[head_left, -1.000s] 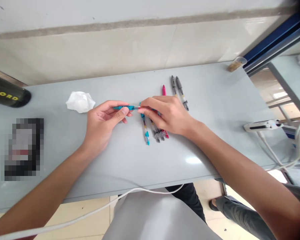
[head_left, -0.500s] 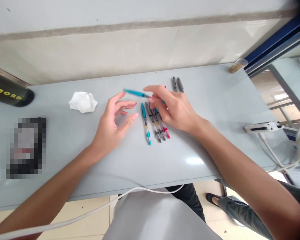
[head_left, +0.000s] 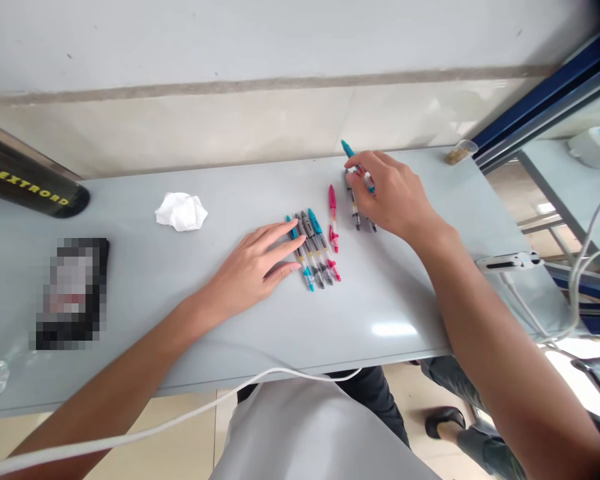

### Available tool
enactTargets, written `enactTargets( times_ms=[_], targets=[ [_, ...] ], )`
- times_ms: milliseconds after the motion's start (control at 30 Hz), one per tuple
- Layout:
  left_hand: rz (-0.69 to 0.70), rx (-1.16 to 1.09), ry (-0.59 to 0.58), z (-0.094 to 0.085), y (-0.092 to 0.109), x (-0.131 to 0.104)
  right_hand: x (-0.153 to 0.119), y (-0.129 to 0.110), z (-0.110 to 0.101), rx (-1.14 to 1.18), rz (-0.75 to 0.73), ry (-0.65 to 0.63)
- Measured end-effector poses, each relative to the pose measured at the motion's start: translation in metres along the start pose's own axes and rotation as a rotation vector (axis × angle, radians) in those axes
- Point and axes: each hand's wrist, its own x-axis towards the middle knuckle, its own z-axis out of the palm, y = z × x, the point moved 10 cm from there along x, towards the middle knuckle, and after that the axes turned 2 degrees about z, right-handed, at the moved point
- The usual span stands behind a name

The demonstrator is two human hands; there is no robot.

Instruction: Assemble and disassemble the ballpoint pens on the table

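Note:
My left hand (head_left: 255,263) lies palm down, fingers stretched out, with its fingertips on the leftmost teal pen (head_left: 307,273) of a close row. Beside that pen lie two grey pens (head_left: 309,227) and another teal pen (head_left: 315,219) whose tail end is pink. A pink pen (head_left: 333,197) rests alone to the right of the row. Farther right, my right hand (head_left: 393,197) pinches a teal pen (head_left: 347,148), tilted, over two grey-and-clear pens (head_left: 355,217). My fingers hide much of those two.
A crumpled white tissue (head_left: 181,211) lies left of the pens, near a dark bottle (head_left: 35,180) and a blurred-out dark object (head_left: 73,293). Toward the right are a small clear cup (head_left: 461,152) and a white device (head_left: 510,262) with cables. A person's shoe (head_left: 444,421) shows below the table.
My right hand has carried the teal pen right, over to the grey pens, uncovering the pink pen. My left hand has come down onto the row, which now sits closer together.

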Motion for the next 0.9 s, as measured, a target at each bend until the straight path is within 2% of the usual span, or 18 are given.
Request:
enactTargets(
  times_ms=[100, 200, 367, 533, 900],
  targets=[
    [-0.022, -0.017, 0.021, -0.002, -0.001, 0.000, -0.004, 0.019, 0.005, -0.088, 0.098, -0.098],
    [-0.037, -0.001, 0.027, -0.002, -0.001, 0.000, -0.015, 0.029, 0.012, -0.131, 0.133, -0.184],
    [-0.090, 0.001, 0.022, -0.005, -0.004, -0.001, -0.028, 0.043, 0.016, -0.062, 0.200, -0.150],
    [-0.166, -0.026, 0.066, -0.012, -0.008, -0.001, -0.029, 0.047, 0.015, 0.027, 0.176, -0.103],
    [-0.234, 0.085, 0.111, -0.020, -0.014, -0.002, -0.029, 0.048, 0.014, 0.013, 0.181, -0.136]
  ],
)
